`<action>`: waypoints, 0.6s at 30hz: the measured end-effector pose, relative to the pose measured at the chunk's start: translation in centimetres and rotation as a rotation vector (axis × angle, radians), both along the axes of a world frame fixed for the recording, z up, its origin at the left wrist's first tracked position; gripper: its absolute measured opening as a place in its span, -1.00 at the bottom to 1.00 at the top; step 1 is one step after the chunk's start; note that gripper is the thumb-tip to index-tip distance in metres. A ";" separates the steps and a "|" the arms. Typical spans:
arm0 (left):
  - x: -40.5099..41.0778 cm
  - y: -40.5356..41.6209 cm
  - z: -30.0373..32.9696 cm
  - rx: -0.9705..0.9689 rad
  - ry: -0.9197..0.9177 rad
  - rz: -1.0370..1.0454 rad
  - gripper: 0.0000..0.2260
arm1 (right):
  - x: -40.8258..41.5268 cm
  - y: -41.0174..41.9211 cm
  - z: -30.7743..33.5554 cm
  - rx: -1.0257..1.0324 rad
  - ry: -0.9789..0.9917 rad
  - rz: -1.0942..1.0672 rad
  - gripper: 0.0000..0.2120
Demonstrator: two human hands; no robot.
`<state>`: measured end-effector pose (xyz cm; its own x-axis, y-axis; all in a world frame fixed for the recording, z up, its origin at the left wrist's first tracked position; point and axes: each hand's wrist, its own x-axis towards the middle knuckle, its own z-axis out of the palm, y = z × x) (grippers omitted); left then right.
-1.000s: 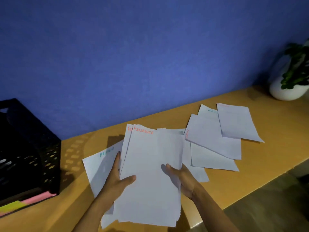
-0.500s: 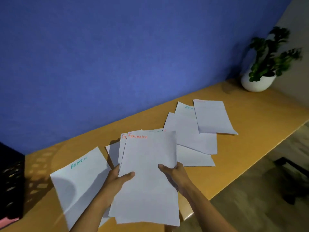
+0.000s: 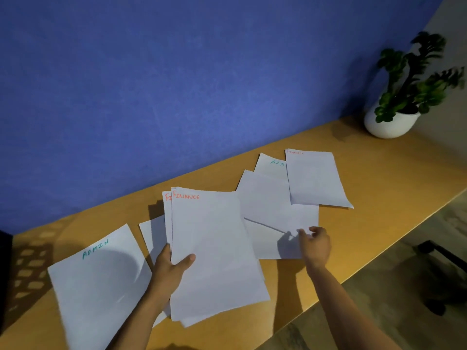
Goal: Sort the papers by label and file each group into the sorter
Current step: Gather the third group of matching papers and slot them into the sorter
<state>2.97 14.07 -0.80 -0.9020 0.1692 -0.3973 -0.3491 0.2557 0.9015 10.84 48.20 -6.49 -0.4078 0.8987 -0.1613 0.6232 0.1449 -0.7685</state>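
My left hand [image 3: 168, 267] grips the left edge of a small stack of white sheets, the FINANCE stack [image 3: 214, 251], labelled in red at the top. A single ADMIN sheet [image 3: 98, 286] with green lettering lies flat on the desk to its left. My right hand [image 3: 314, 245] hovers with fingers apart at the lower corner of a blank-looking sheet [image 3: 273, 205] in the loose pile on the right. That pile also holds a partly covered ADMIN sheet [image 3: 271, 165] and a FINANCE sheet [image 3: 314, 178] on top. The sorter is almost out of frame at the left edge.
The wooden desk [image 3: 394, 178] runs along a blue wall. A potted plant in a white pot [image 3: 390, 122] stands at the far right end. The desk's front edge drops to the floor at the lower right, where a dark chair base shows.
My right hand let go of the FINANCE stack and moved right to the loose pile. The view swung right, so the black sorter left the frame.
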 end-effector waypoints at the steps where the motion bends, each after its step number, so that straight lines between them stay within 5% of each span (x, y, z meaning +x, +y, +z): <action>1: 0.1 0.2 -0.1 -0.011 0.016 0.013 -0.62 | 0.1 1.3 -0.5 0.031 -0.068 -0.043 -0.64; 4: 0.1 0.8 -0.9 -0.028 0.046 0.037 -0.51 | 0.0 3.6 -1.2 -0.056 -0.143 -0.050 -0.59; 10: -0.2 1.6 -2.0 -0.195 0.113 0.103 -0.20 | -0.8 4.7 -0.8 -0.172 -0.007 -0.038 -0.84; 14: -0.3 2.3 -1.7 -0.245 0.206 0.084 -0.06 | -1.0 3.7 0.3 -0.526 0.215 -0.062 -0.75; 18: -0.5 2.9 -2.1 -0.210 0.220 0.037 -0.15 | -0.9 1.0 2.2 -0.800 0.365 -0.003 -0.78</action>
